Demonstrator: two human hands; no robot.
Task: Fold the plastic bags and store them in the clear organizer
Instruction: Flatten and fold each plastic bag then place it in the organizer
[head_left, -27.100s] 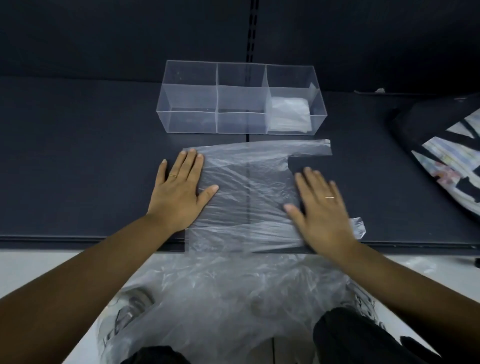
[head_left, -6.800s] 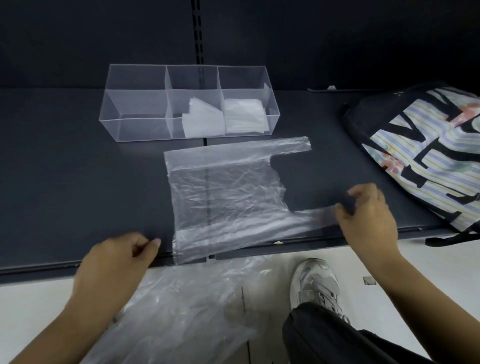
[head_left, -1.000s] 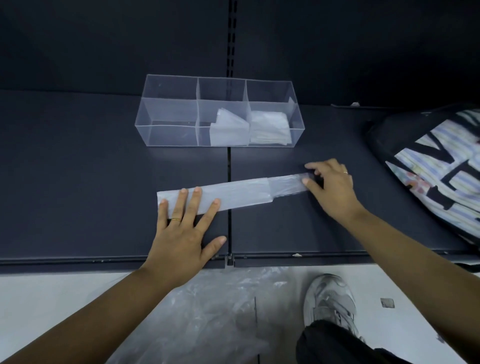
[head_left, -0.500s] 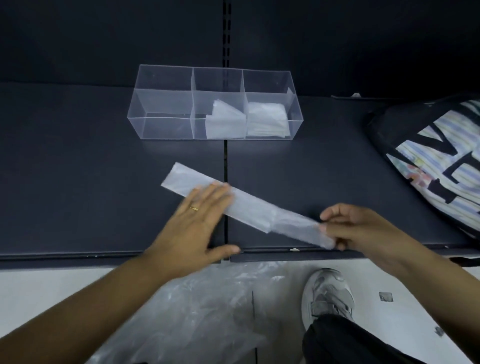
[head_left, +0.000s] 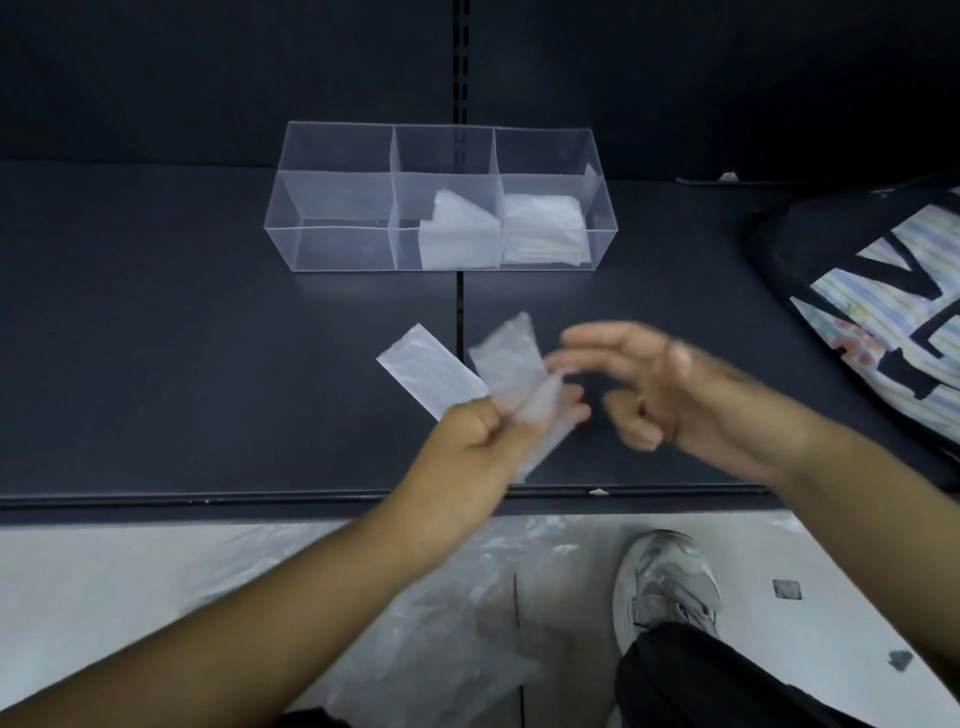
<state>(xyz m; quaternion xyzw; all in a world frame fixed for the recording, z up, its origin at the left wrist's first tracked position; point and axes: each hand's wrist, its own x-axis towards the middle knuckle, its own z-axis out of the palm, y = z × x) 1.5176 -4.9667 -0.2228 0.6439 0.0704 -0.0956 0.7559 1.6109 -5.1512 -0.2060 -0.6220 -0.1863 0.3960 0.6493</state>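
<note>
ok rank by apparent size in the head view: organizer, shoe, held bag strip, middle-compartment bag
1. clear organizer
2. shoe and bag strip in the left hand: too alike to rank, strip blurred
3. folded bag in the middle compartment

Dim, cool lighting, with the right hand (head_left: 649, 384) motion-blurred and edges bowed.

dark shelf (head_left: 156, 364), dark back panel (head_left: 208, 62) with slotted upright (head_left: 460, 62), pale floor (head_left: 104, 571) below
</note>
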